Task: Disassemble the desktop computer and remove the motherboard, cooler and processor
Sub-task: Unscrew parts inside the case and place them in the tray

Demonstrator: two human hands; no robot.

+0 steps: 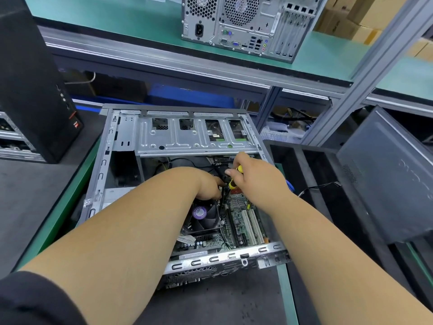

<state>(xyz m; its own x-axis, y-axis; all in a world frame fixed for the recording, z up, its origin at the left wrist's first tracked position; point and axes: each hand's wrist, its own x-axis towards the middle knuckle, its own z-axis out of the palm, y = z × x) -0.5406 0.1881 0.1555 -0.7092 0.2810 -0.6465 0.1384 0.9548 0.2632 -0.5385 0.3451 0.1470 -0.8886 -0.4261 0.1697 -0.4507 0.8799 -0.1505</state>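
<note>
Item one: desktop computer case (121, 146), side panel off, lying open on my work surface (54, 221). It serves as the landmark for all entries.

Item two: motherboard (241, 221), green, seated in the case's near right portion, white expansion slots (251, 225) along its right side.

Item three: cooler (205, 218), black fan with a purple hub label, mounted on the motherboard left of those slots. The processor is not visible.

Item four: my left hand (207, 185), reaching into the case just beyond the cooler, fingers curled down among black cables (216, 168); I cannot tell what, if anything, they hold.

Item five: my right hand (255, 178), inside the case beside the left, clenched around a yellow-and-black screwdriver (234, 177), its handle angled up toward the drive cage (192, 134).

Item six: second tower (248, 24), rear ports facing me, on the shelf beyond the case.

Item seven: dark side panel (389, 174), leaning right of the case.
</note>
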